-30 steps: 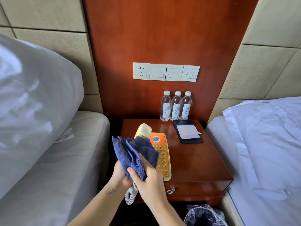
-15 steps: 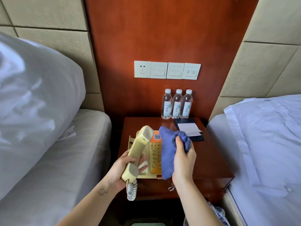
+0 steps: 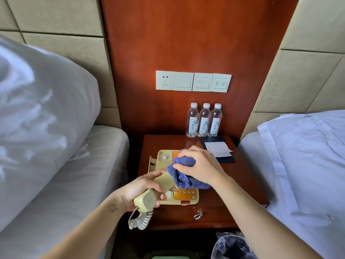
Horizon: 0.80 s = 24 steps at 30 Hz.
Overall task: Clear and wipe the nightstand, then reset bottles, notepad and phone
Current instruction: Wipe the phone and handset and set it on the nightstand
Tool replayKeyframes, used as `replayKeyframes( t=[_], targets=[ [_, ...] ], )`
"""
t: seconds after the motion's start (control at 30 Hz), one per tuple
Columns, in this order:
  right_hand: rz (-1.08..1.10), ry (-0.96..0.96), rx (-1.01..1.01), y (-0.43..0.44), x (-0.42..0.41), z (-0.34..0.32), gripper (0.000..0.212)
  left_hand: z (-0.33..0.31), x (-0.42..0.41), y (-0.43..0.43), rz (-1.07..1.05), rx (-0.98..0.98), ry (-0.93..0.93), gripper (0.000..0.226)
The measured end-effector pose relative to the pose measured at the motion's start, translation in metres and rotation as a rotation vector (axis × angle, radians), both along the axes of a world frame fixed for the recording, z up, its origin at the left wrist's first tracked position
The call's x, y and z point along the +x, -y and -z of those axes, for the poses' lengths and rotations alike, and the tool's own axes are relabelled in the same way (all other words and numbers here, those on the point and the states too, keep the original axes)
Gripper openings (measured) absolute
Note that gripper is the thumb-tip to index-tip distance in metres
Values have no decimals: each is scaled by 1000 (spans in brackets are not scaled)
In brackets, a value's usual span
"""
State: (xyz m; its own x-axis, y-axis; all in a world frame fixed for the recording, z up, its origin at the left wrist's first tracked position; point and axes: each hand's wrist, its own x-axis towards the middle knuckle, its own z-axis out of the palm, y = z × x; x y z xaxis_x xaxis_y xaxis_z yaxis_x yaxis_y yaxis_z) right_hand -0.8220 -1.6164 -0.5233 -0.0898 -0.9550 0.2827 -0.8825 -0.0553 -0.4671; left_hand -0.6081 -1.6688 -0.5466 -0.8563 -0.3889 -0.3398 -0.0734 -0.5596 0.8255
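The handset (image 3: 149,200) is being gripped by the left hand (image 3: 141,186) for wiping. The cloth (image 3: 184,179) is being clutched by the right hand (image 3: 201,165) at two o'clock.

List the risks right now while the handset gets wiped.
1. The coiled cord hangs from the handset in the left hand; pulling farther may drag the phone base off the nightstand.
2. The right hand, gripping the blue cloth, could swing back and topple the three water bottles.
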Motion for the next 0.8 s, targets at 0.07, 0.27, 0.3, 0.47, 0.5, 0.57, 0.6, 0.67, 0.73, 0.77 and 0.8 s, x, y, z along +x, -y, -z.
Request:
replayKeyframes(
  t=[0.07, 0.27, 0.3, 0.47, 0.5, 0.57, 0.6, 0.67, 0.73, 0.77, 0.8],
  targets=[
    [47, 119, -100, 4, 0, 2, 37, -2, -4, -2, 13, -5, -9, 57],
    [374, 543, -406, 8, 6, -2, 54, 3, -20, -13, -27, 25, -114, 56],
    [454, 649, -433, 8, 9, -4, 52, 3, -22, -15, -37, 21, -122, 55],
    [659, 1362, -467, 12, 19, -10, 37, 8, -24, -28, -116, 27, -170, 55],
    [583, 1427, -408, 10, 22, -11, 36, 7, -22, -29, -139, 56, -196, 55],
    [395, 1372, -246, 7, 33, -9, 39, 3, -16, -27, -176, 158, -237, 55],
    [305, 1342, -185, 4, 37, -10, 38, 0, -10, -24, -180, 195, -240, 55],
    [90, 1367, -55, -4, 41, -16, 39, -6, 4, -18, -159, 211, -220, 56],
    [-76, 1339, 50, -11, 40, -26, 50, -13, 20, -13, -121, 177, -184, 57],
    [-107, 1274, 86, -15, 40, -30, 53, -16, 26, -11, -102, 156, -169, 57],
    [-105, 1185, 91, -16, 39, -33, 53, -19, 32, -9, -88, 141, -153, 57]
  ],
)
